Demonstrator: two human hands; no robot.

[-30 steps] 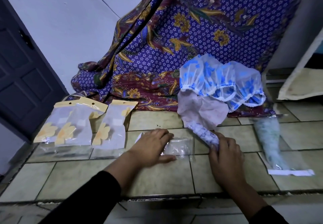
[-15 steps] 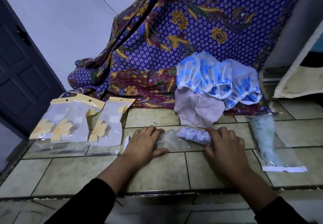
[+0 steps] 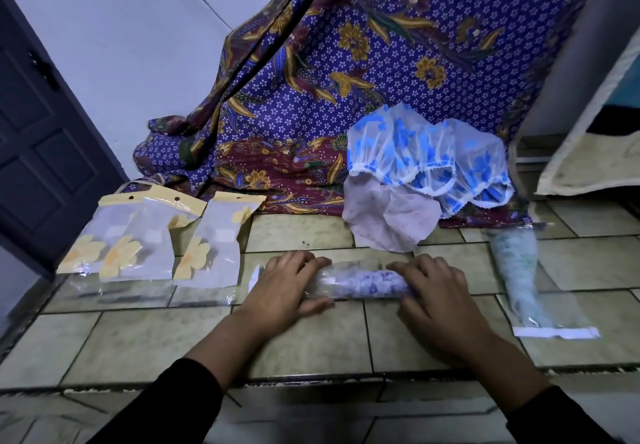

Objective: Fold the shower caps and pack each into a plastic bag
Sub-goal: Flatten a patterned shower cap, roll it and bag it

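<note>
— What surface is this?
— A floor of pale greenish tiles (image 3: 311, 339) with dark grout, ending in a step edge at six o'clock.

— And the hands?
— Apart, palms down, both on one clear plastic bag (image 3: 349, 268) lying crosswise at the middle. The left hand (image 3: 284, 287) curls over its nine o'clock end, thumb on the near side. The right hand (image 3: 436, 291) curls over the three o'clock end. Both arms wear black sleeves.

— Where is the cap?
— A rolled lilac shower cap (image 3: 367, 284) sits inside that bag, between the two hands.

— What lies around them?
— At nine o'clock, flat packets with yellow flower headers (image 3: 138, 232) lie side by side on the tiles. At three o'clock there is a packed bag (image 3: 519, 270) with a greenish cap inside, its white strip toward the person. At one o'clock is a heap of loose caps (image 3: 426, 156), blue-flowered ones above a pale pink one. They rest against a purple batik cloth (image 3: 346, 62) that hangs across twelve o'clock and pools on the floor.

— And the room?
— A plain pale wall (image 3: 138, 28) at eleven o'clock, a dark panelled door (image 3: 41, 132) at ten, and a cream-edged padded slab (image 3: 588, 138) leaning at two. The light is dim and bluish.
</note>
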